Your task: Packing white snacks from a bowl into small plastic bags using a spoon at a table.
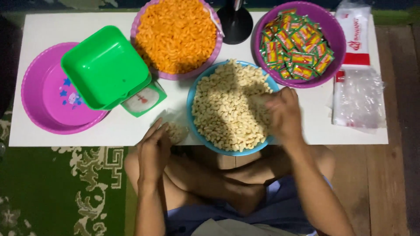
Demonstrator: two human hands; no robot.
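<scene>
Fingers [286, 94] of right hand [283, 114] curled into pale puffs in blue bowl [192, 94], centre frame; grip blurred. Left hand [154, 150] fingers closed on small clear bag [176, 130], lower centre-left.

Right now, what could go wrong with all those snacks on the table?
The blue bowl of pale snacks hangs over the table edge, so the right hand digging in it might tip it. The small clear bag held by the left hand also sits at the edge, so pieces could spill onto the lap.
</scene>
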